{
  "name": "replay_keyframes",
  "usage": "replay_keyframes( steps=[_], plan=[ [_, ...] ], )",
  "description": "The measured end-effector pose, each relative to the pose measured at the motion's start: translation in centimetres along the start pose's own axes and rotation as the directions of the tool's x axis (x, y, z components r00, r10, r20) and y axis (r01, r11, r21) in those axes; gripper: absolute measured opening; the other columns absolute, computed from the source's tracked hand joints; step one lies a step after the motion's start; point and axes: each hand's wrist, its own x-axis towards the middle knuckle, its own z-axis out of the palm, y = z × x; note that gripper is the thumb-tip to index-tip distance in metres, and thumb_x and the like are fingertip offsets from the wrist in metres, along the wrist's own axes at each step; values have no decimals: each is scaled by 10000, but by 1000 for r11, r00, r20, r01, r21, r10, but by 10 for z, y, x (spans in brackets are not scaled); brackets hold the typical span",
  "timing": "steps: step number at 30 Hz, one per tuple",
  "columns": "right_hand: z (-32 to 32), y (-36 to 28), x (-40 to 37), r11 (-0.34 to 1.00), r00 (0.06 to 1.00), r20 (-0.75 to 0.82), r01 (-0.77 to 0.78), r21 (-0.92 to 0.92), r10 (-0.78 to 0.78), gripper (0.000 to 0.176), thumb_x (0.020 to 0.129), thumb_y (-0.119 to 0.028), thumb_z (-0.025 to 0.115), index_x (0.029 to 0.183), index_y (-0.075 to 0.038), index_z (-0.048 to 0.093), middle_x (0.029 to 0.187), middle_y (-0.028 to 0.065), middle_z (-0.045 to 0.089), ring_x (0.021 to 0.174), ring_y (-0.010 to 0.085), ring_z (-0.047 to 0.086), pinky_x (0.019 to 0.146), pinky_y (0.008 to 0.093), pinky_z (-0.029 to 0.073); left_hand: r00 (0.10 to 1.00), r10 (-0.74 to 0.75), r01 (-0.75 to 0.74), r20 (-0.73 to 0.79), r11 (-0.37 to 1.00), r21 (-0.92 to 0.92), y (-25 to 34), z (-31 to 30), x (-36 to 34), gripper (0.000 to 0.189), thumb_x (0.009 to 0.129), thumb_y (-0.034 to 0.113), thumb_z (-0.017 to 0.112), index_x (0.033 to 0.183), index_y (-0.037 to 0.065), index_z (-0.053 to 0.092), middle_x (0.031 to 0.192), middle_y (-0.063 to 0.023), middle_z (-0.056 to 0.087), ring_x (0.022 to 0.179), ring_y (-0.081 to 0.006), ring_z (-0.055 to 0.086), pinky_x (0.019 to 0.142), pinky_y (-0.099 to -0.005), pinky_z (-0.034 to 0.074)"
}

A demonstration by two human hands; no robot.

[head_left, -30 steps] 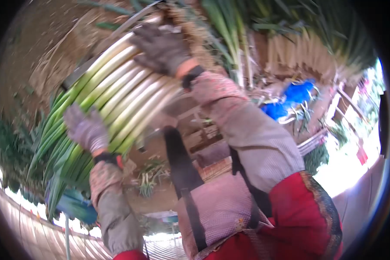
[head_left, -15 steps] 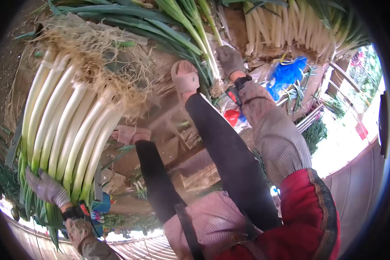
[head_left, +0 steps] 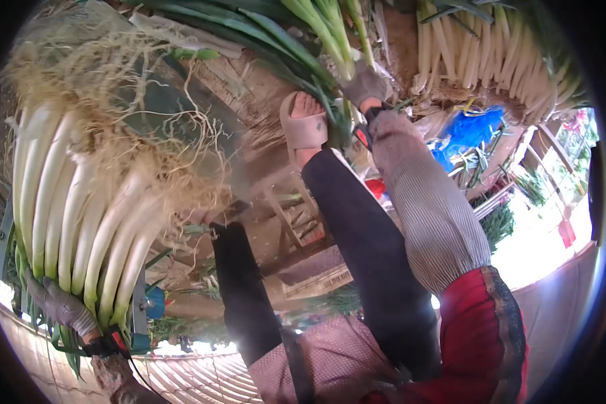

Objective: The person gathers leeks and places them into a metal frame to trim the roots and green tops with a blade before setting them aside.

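A bunch of thick green onions [head_left: 74,215] with long white stalks and a tangle of pale roots fills the left side, roots pointing up in the view. My left hand [head_left: 62,304], in a grey glove, is closed on this bunch where the white turns green; some fingers are hidden by stalks. At the upper middle, my gloved right hand [head_left: 366,85] grips a few loose green onions [head_left: 326,34] low on their pale stalks. Their leaves run past the top edge. Part of their root end is hidden behind the hand and wrist.
A row of green onions [head_left: 475,50] lies at the upper right. Below it is crumpled blue plastic [head_left: 471,131]. My sandalled foot [head_left: 306,124] rests near my right hand. A metal bar [head_left: 139,299] stands beside the bunch, and a wooden frame [head_left: 293,212] lies between my legs.
My right hand has shifted slightly right along the loose green onions, now covering more of their stalks. The bunch and my left hand appear lower and further left as the view moved.
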Motion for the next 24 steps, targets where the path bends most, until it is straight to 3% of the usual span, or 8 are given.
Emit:
replay_keyframes(
  steps=[2, 7, 9, 10, 11, 13, 16, 24],
  plan=[
    [-20, 18, -39, 957, 963, -243, 175, 232, -117, 579, 799, -424, 721, 1240, -76, 578, 1110, 241, 699, 1023, 427, 680, 901, 500, 537, 999, 42, -42, -32, 999, 5, 0, 3, 0, 493, 1020, 238, 463, 1461, 21, 497, 1465, -220, 516, 1361, -373, 482, 1152, -453, 360],
    [-131, 43, -146, 649, 933, -212, 356, 673, -292, 557, 856, -330, 727, 1286, -11, 574, 1124, 194, 682, 1016, 322, 678, 889, 417, 516, 1000, 14, -16, 11, 980, 199, 8, 1, 2, 488, 1000, 219, 559, 1436, 6, 510, 1461, -211, 518, 1376, -375, 465, 1174, -446, 350],
    [-133, 59, -169, 707, 907, -231, 419, 570, -351, 572, 894, -309, 695, 1343, 17, 553, 1173, 157, 642, 1083, 249, 605, 969, 372, 467, 999, 27, -24, -37, 996, 90, 11, 3, 1, 497, 983, 193, 587, 1437, 6, 510, 1473, -217, 507, 1382, -374, 456, 1179, -449, 341],
    [-152, 55, -186, 718, 943, 4, 250, 649, -332, 558, 928, -365, 682, 1316, 18, 562, 1139, 143, 644, 1053, 247, 592, 952, 381, 466, 985, 139, -126, -102, 985, 121, -3, 12, -3, 486, 938, 113, 636, 1407, 27, 542, 1416, -212, 557, 1331, -379, 496, 1133, -436, 385],
    [-164, 48, -199, 654, 928, -24, 281, 702, -373, 531, 929, -374, 682, 1280, 11, 578, 1087, 111, 650, 995, 229, 592, 901, 380, 480, 990, 119, -106, -80, 984, 142, 2, 7, -2, 496, 925, 122, 650, 1399, 17, 546, 1411, -217, 561, 1329, -384, 500, 1138, -444, 382],
    [-201, 37, -222, 648, 927, 3, 260, 716, -376, 441, 917, -318, 673, 1219, -3, 615, 907, 25, 608, 790, 125, 566, 713, 293, 475, 977, 197, -180, -75, 964, 196, 10, -1, 0, 551, 908, 235, 666, 1398, 17, 539, 1436, -215, 548, 1343, -409, 493, 1152, -487, 365],
    [-253, 22, -288, 600, 957, 106, 82, 796, -271, 371, 914, -253, 640, 1178, 2, 586, 877, 5, 547, 733, 89, 508, 642, 252, 439, 996, 59, -45, -63, 977, 207, 14, 6, -8, 643, 929, 440, 599, 1462, 107, 463, 1537, -134, 440, 1459, -344, 344, 1103, -568, 304],
    [-329, -79, -421, 470, 866, -168, 408, 783, -471, 756, 804, 8, 654, 1515, 14, 396, 904, 28, 581, 764, 96, 565, 672, 242, 496, 998, -40, 35, 38, 990, 135, 27, -7, -2, 657, 946, 512, 543, 1446, 90, 488, 1533, -151, 422, 1463, -352, 317, 1089, -646, 280]
  ],
)
